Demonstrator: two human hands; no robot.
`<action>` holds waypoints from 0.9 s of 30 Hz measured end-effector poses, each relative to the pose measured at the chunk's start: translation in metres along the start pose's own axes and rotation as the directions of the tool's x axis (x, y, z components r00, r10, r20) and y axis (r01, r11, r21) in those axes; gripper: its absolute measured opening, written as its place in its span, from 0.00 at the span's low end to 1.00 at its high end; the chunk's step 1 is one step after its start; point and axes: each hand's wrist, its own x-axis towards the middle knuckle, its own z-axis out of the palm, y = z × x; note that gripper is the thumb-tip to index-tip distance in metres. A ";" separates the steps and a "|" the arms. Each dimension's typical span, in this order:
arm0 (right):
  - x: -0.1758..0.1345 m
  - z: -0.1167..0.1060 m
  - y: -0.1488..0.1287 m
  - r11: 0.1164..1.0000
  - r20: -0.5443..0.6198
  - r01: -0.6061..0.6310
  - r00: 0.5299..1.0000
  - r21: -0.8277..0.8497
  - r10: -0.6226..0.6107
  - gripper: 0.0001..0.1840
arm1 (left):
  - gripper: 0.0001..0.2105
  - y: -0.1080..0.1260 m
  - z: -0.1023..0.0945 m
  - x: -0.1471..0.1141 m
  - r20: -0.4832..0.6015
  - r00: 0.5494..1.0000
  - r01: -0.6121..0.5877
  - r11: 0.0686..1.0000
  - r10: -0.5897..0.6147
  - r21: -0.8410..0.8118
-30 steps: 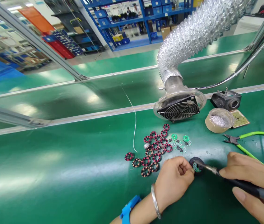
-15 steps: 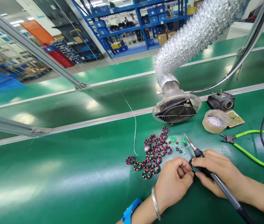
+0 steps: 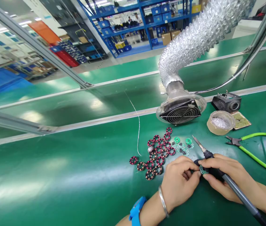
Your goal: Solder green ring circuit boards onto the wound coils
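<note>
My left hand [image 3: 182, 179], with a metal bangle and a blue wrist strap, is closed, thumb and fingertips pinching at the edge of a small green circuit board [image 3: 202, 169]. My right hand [image 3: 231, 175] wraps around a soldering iron [image 3: 237, 188], its tip pointing up and away to the left. Thumb and forefinger of that hand also touch the board, which is partly covered by fingers. Just beyond my hands lie several loose green boards [image 3: 181, 147]. Left of these sits a cluster of red-and-black and copper-coloured wound motor rings [image 3: 160, 160].
A fume extractor hood [image 3: 181, 111] hangs from a silver duct [image 3: 200, 40] above the bench. On the right are a tub of shiny solder bits [image 3: 219, 125], an iron stand [image 3: 226, 102], a sponge tray [image 3: 242, 121] and green-handled cutters [image 3: 252, 150]. A solder wire [image 3: 138, 128] dangles beyond the rings.
The whole view has shifted slightly, so everything appears a little further right. Both hands keep their grip on the board and the soldering iron.
</note>
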 end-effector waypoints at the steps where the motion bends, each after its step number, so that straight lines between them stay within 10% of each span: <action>1: 0.001 0.001 0.000 1.000 0.006 -0.003 1.000 -0.002 0.003 0.18 | 0.03 -0.001 -0.002 0.000 0.017 0.999 0.039 0.999 -0.039 -0.008; 4: 0.003 0.002 -0.002 1.000 0.023 0.006 1.000 -0.006 -0.005 0.18 | 0.04 -0.006 -0.007 0.001 0.040 0.996 0.077 0.997 -0.076 -0.022; 12: 0.007 0.004 -0.003 1.000 0.052 0.003 0.999 -0.002 -0.002 0.16 | 0.08 -0.012 -0.009 -0.003 0.123 0.944 -0.322 0.938 0.307 0.129; 27: 0.004 -0.004 0.008 0.998 -0.007 0.021 1.000 -0.055 -0.021 0.11 | 0.04 -0.012 0.001 -0.028 0.351 0.861 -0.478 0.820 0.367 0.315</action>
